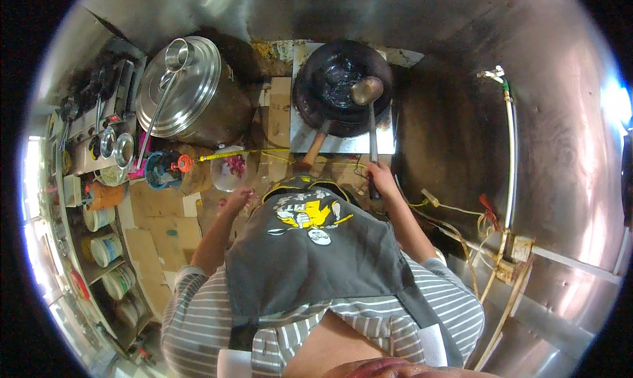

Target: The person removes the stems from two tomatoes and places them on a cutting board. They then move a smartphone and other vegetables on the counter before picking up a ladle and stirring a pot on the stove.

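Note:
My right hand (382, 179) is closed around the dark grip of a long-handled metal ladle (368, 92). The ladle's bowl is over the right side of a black wok (321, 101). That wok sits on a stove with a shiny metal top (341, 144), its wooden handle (315, 148) pointing back at me. At the left of my apron (316, 259), my left hand (240, 198) hangs with curled fingers; whether it holds anything is unclear. Just beyond it is a translucent plastic bag or tub (220, 173) with dark pink pieces (236, 166) in it.
A large lidded stockpot (180, 94) stands at the left, a long-handled dipper (158, 113) across its lid. Nearer are a gas cylinder (193, 173) with a red valve, a blue-rimmed bucket (160, 173) and a yellow hose (222, 155). A tap pipe (511, 155) runs down the right wall.

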`<state>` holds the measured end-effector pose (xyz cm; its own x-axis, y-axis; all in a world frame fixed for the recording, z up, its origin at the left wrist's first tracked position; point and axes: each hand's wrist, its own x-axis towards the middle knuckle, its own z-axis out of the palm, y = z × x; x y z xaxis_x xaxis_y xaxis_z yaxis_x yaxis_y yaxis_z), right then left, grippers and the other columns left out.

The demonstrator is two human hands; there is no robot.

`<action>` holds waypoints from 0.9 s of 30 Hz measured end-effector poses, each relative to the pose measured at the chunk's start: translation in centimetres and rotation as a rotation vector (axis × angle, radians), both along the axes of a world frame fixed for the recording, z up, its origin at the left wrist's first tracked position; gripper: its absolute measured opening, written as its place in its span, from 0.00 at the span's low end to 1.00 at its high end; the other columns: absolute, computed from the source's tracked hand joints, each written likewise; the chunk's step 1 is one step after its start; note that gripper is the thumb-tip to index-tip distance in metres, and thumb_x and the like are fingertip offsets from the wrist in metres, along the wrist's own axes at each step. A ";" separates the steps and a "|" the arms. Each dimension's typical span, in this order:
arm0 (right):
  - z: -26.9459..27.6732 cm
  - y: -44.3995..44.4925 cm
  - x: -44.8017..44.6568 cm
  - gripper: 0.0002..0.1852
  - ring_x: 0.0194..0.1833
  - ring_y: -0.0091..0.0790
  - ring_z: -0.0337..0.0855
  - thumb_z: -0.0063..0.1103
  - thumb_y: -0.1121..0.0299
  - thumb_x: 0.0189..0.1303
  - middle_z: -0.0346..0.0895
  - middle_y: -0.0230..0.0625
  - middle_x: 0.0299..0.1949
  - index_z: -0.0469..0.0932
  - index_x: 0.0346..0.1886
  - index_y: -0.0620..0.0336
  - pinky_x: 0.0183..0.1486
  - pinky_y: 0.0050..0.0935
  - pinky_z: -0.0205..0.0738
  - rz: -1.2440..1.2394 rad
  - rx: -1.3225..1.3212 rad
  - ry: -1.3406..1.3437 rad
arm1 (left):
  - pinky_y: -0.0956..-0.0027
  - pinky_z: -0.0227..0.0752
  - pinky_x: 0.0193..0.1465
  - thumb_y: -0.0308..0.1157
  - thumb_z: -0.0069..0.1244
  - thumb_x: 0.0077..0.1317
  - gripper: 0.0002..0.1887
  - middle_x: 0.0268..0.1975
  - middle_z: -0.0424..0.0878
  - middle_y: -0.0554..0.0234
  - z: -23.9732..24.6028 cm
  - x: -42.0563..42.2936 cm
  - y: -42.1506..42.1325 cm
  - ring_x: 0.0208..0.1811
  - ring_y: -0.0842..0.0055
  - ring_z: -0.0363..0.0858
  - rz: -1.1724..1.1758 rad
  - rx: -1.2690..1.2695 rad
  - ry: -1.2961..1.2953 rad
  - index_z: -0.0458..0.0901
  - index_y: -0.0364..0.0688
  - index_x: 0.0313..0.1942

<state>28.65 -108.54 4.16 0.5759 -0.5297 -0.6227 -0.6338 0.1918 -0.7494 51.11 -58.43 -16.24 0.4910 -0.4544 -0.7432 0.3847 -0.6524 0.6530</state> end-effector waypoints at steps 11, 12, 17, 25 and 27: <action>0.3 1.8 5.8 0.15 0.19 0.28 0.74 0.57 0.56 0.72 0.76 0.32 0.25 0.77 0.35 0.59 0.24 0.31 0.69 0.001 0.108 -0.089 | 0.73 0.73 0.27 0.31 0.47 0.71 0.16 0.30 0.82 0.66 -0.1 -1.0 2.1 0.26 0.80 0.78 0.051 -0.101 0.023 0.83 0.40 0.56; 0.2 1.7 6.0 0.14 0.19 0.29 0.74 0.57 0.58 0.72 0.75 0.32 0.24 0.77 0.35 0.59 0.24 0.31 0.69 -0.066 0.110 -0.107 | 0.73 0.72 0.26 0.32 0.47 0.72 0.15 0.30 0.82 0.67 0.2 -0.8 2.0 0.25 0.81 0.78 0.034 -0.091 -0.005 0.84 0.41 0.55; 2.0 2.4 3.4 0.11 0.25 0.30 0.77 0.58 0.62 0.69 0.77 0.33 0.28 0.77 0.37 0.61 0.27 0.33 0.72 -0.044 0.017 -0.043 | 0.74 0.71 0.25 0.32 0.48 0.73 0.13 0.30 0.81 0.67 0.1 -0.9 2.2 0.24 0.81 0.77 0.292 -0.027 0.060 0.84 0.40 0.53; 3.5 4.9 3.2 0.10 0.24 0.30 0.77 0.57 0.63 0.69 0.76 0.33 0.28 0.75 0.39 0.61 0.26 0.32 0.73 -0.116 -0.091 0.021 | 0.72 0.75 0.25 0.26 0.43 0.69 0.17 0.30 0.83 0.62 -3.0 -3.1 7.2 0.24 0.79 0.79 0.154 0.027 0.009 0.83 0.37 0.55; 3.2 5.2 3.4 0.10 0.25 0.29 0.78 0.57 0.63 0.69 0.77 0.34 0.28 0.74 0.38 0.61 0.27 0.32 0.73 -0.118 -0.121 0.049 | 0.72 0.76 0.25 0.26 0.41 0.69 0.18 0.30 0.84 0.61 -4.4 -3.0 8.1 0.24 0.78 0.79 0.260 -0.008 0.167 0.83 0.37 0.56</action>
<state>32.00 -103.38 7.38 0.4757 -0.6648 -0.5759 -0.6483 0.1775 -0.7404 48.14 -50.36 -20.68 0.4630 -0.3356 -0.8204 0.6403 -0.5134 0.5713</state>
